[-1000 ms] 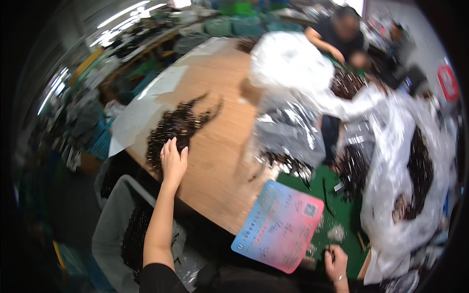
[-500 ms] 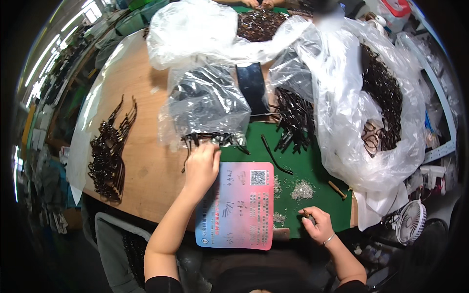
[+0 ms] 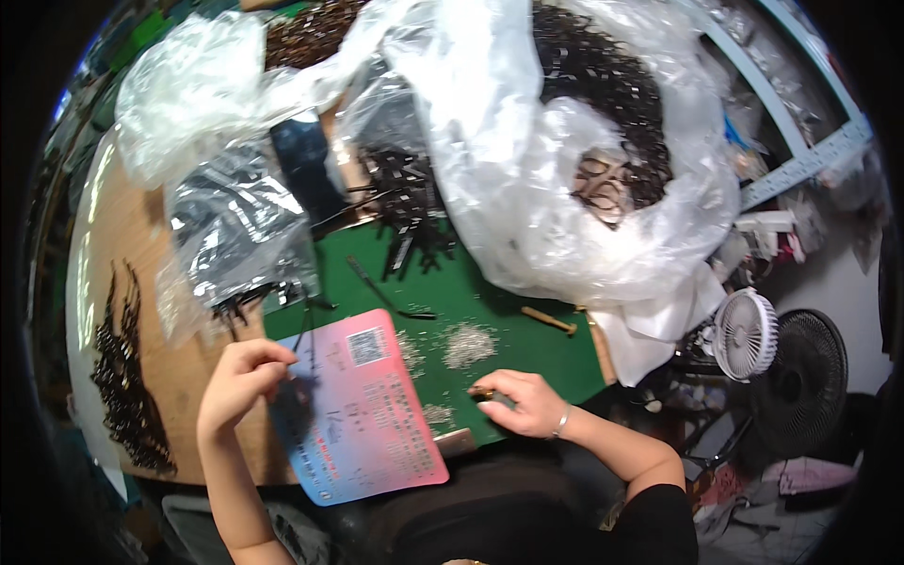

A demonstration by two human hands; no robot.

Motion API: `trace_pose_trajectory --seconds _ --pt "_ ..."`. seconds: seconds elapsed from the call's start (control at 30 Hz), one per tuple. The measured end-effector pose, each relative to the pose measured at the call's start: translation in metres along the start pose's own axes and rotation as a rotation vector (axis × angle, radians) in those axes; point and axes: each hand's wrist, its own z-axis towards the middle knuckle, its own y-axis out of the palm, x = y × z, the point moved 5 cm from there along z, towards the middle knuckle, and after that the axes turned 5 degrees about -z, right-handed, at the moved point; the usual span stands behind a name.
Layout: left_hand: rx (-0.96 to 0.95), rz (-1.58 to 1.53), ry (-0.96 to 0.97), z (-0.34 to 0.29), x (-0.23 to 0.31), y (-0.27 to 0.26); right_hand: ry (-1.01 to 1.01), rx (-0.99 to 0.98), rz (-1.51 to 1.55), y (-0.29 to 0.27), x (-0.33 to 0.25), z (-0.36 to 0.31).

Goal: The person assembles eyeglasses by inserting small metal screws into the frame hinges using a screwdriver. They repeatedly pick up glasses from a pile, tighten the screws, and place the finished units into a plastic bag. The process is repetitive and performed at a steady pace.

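Note:
Over the left edge of a pink-and-blue printed sheet [image 3: 363, 424], my left hand [image 3: 247, 381] is closed in a pinch. A thin dark glasses temple [image 3: 304, 330] rises from its fingertips, slightly blurred. My right hand [image 3: 525, 405] rests at the near side of the green mat [image 3: 527, 353], its fingers closed round a small dark-and-brown piece [image 3: 482, 394] that they mostly cover. A single black temple [image 3: 386, 294] lies on the mat beyond the sheet. Between it and my right hand is a heap of tiny shiny metal bits [image 3: 469, 347].
A clear bag of dark temples [image 3: 235, 226] lies beyond my left hand. Loose black temples [image 3: 407, 202] are piled near a dark phone-like slab [image 3: 306, 169]. At far left sits another temple bundle [image 3: 127, 377]. A wooden-handled tool [image 3: 549, 320] and a white fan [image 3: 744, 334] are rightward.
The view has swung to the right, shifting the scene leftward. My left hand has drawn back from the clear bag's mouth with a temple pinched in it. My right hand keeps its grip near the mat's edge.

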Motion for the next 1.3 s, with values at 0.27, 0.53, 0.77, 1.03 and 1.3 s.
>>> trace_pose_trajectory --seconds 0.27,0.53,0.77,1.03,1.3 --pt "0.387 -0.407 0.457 -0.038 -0.010 0.020 0.158 -0.085 -0.031 -0.040 -0.007 -0.026" --pt "0.475 -0.077 0.773 -0.070 0.002 0.079 0.390 0.309 -0.704 -0.123 0.070 -0.025" --pt "0.434 -0.099 0.585 -0.079 -0.024 0.113 0.327 0.374 -0.752 -0.081 0.033 0.001" --pt "0.327 -0.337 0.468 -0.074 -0.016 0.127 0.196 0.360 -0.955 -0.117 0.043 -0.011" --pt "0.098 -0.205 0.563 -0.062 0.003 0.161 0.214 0.146 -1.032 -0.105 0.058 0.016"
